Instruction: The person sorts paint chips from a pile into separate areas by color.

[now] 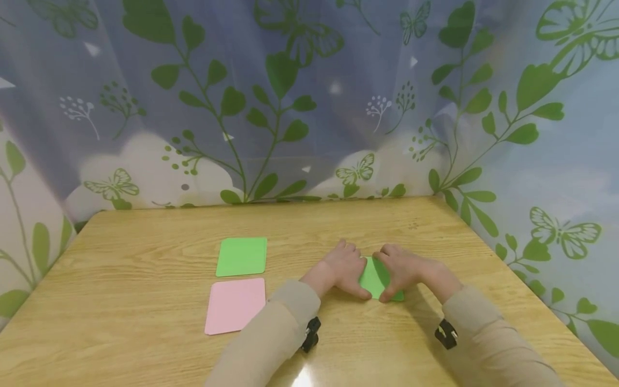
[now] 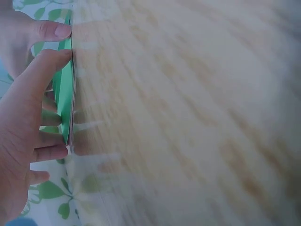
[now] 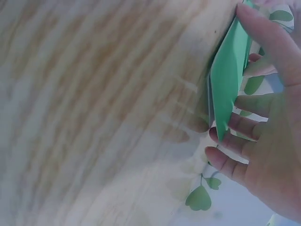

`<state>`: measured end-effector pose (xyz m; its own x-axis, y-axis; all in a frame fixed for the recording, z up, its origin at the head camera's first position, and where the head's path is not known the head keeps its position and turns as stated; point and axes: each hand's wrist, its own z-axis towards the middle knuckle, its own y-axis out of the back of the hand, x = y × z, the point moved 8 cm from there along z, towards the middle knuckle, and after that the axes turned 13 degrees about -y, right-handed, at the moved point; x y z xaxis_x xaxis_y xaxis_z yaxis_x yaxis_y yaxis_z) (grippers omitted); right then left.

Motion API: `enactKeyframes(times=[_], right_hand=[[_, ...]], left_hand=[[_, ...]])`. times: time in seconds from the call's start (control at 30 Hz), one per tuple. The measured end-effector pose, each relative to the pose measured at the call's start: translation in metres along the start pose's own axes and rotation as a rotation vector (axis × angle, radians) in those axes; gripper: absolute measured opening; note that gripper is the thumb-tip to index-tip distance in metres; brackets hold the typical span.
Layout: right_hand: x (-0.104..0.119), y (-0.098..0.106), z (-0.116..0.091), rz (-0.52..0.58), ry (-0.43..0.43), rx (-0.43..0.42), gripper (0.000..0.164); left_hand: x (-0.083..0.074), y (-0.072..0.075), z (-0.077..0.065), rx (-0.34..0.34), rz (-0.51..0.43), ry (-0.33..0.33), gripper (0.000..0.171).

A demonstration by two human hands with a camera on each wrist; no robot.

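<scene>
A small stack of thin green square cards [image 1: 374,279] lies on the right half of the table, between both hands. My left hand [image 1: 344,270] holds it at the left side, thumb at the near edge and fingers spread along the side. From the other side my right hand [image 1: 402,270] grips it, thumb on the near edge and fingertips at the far part. In the left wrist view the two thumbs sit close together at the edge of the green cards [image 2: 67,89]. Slightly separated layers show at the edge of the stack [image 3: 228,70] in the right wrist view.
Left of the hands, a green square stack [image 1: 242,257] lies behind a pink square card [image 1: 236,306], whose near right corner meets the left sleeve [image 1: 275,328]. The wooden table [image 1: 121,301] ends at a leaf-patterned curtain [image 1: 329,107] at the back and right.
</scene>
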<state>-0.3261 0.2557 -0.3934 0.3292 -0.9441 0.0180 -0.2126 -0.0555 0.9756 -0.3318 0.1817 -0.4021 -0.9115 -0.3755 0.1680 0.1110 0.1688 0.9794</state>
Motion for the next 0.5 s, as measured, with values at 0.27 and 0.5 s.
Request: enactKeyframes(times=[0.27,0.5], right_hand=[[0.0067,0.0042,-0.0017,-0.005,0.022,-0.018,0.09],[0.0055,0.0018,-0.003,0.011,0.017,-0.006,0.088]], left_hand=[[-0.0002,0.0036,-0.0014,0.003,0.016,-0.014,0.041],[-0.0001,0.0014,-0.0027,-0.003,0.022,-0.015,0.054]])
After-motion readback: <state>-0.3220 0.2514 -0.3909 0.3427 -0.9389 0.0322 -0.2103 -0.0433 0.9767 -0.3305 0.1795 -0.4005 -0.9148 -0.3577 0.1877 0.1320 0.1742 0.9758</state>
